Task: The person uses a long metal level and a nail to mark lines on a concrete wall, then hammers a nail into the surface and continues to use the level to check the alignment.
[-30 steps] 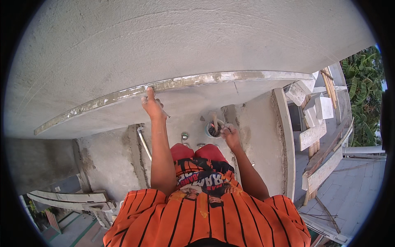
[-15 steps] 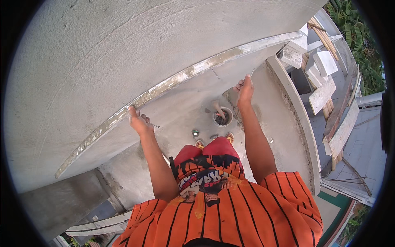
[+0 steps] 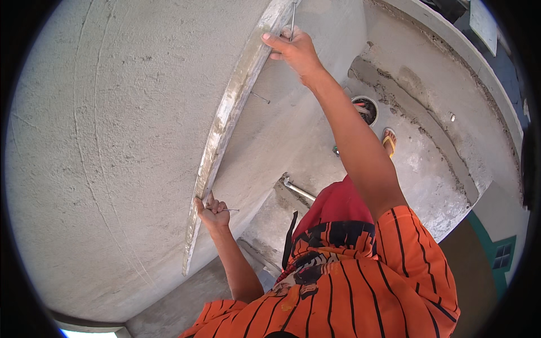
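A long, cement-smeared wooden batten (image 3: 222, 127) lies along the rough plastered wall, running from the top of the view down toward the lower left. My left hand (image 3: 214, 214) pinches its lower end, fingers curled, with a nail (image 3: 230, 210) jutting out from them. Higher up, my right hand (image 3: 296, 53) has its thumb on the batten's face and its fingers behind the edge. A long nail (image 3: 293, 19) stands up from those right fingers. Between the hands, another nail (image 3: 260, 98) sticks out beside the batten's edge.
Curved scored lines mark the plastered wall (image 3: 129, 112). Below on the concrete floor stand a bucket (image 3: 372, 106) with tools in it and my sandalled foot (image 3: 389, 141). A white pipe (image 3: 298, 190) projects near the wall's base. A low curved parapet (image 3: 496, 84) bounds the right side.
My right hand, which was off the batten holding a nail, has come up onto it. The view has swung left, so the batten now looks steeper. My left hand stays near its lower end.
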Demonstrator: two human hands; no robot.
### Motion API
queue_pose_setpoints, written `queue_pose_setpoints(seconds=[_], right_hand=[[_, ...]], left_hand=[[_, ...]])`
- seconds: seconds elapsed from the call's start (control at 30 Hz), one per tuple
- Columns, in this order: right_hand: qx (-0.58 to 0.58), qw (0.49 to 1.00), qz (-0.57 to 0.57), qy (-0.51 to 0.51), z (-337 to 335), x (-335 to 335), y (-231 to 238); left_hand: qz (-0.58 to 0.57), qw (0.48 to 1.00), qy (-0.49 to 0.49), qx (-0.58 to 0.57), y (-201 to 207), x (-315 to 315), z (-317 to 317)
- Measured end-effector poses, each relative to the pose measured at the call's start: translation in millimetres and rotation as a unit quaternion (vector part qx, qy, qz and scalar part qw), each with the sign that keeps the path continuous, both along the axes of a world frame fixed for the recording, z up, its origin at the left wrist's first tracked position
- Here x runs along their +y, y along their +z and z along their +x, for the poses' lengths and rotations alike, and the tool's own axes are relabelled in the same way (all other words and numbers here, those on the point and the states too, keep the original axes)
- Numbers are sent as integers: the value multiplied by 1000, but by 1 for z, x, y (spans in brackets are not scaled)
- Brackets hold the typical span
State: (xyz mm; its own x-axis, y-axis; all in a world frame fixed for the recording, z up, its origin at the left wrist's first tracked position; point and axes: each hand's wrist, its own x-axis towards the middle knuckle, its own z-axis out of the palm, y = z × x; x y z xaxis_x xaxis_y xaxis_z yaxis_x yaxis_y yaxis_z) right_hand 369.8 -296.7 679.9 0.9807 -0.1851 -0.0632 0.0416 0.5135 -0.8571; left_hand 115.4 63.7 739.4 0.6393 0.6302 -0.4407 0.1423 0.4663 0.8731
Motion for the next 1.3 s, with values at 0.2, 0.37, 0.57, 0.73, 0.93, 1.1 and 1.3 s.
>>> queue_pose_setpoints(seconds=[0.2, 0.37, 0.57, 0.73, 0.93, 1.1, 1.3], right_hand=[[-13, 998, -53, 13, -7, -13, 1], [-55, 995, 75, -27, 3, 0, -16], [-66, 987, 122, -82, 12, 13, -26], [-116, 993, 20, 5, 20, 0, -35], [-63, 991, 112, -21, 14, 12, -25], [-42, 987, 146, 46, 1, -21, -15], [49, 996, 61, 49, 1, -33, 11]], left_hand=[[0, 999, -3, 44, 12, -8, 3], [13, 996, 41, 72, 14, -29, 17], [19, 994, 14, 108, 14, -31, 20], [18, 992, -10, 124, 15, -20, 20], [23, 992, -11, 123, 15, -12, 21], [35, 995, 21, 87, 10, -24, 18], [42, 997, 19, 65, 7, -30, 18]])
